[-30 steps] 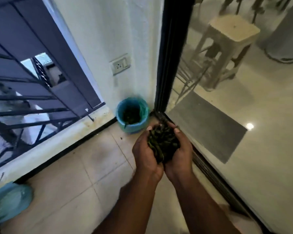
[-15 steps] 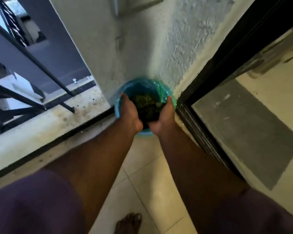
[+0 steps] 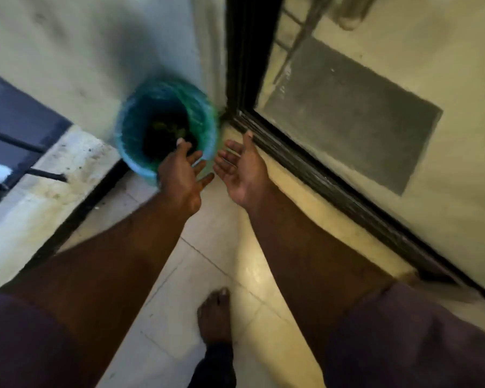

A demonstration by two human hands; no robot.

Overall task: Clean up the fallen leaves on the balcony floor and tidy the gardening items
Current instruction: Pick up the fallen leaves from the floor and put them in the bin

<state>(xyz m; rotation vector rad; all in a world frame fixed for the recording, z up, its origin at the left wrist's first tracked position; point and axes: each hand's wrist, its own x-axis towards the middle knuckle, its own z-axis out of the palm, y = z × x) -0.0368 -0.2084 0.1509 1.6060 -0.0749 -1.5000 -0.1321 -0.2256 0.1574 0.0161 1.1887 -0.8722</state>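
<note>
- One white wall (image 3: 101, 46) rises beyond both hands, with the bin standing against its foot.
- One glass sliding door (image 3: 403, 65) fills the space to the right of the right hand; one grey mat (image 3: 356, 119) shows through it on the indoor floor.
- One tiled balcony floor (image 3: 216, 275) lies under and behind the hands, pale with thin grout lines.
- One black door track (image 3: 319, 175) runs diagonally just right of the right hand, from the corner by the bin toward the lower right.
- One stained ledge (image 3: 53, 175) sits left of the left hand, with dark railing bars (image 3: 14, 141) above it; how many bars there are is blurred.
- Two forearms reach forward from two dark purple sleeves (image 3: 20, 345) at the bottom corners.
- One blue bin (image 3: 207, 130), lined with a greenish bag, stands just ahead of the left hand in the corner of wall and door; it is motion-blurred.
- One dark heap of leaves (image 3: 165, 130) lies inside the bin, beyond the left thumb; single leaves cannot be counted.
- One bare foot (image 3: 214, 315) stands on the tiles, behind and between the two arms.
- Left hand (image 3: 181, 175): fingers spread and empty, hovering over the bin's near rim.
- Right hand (image 3: 241, 166): palm up, fingers spread, empty, just right of the bin and apart from the left hand.
</note>
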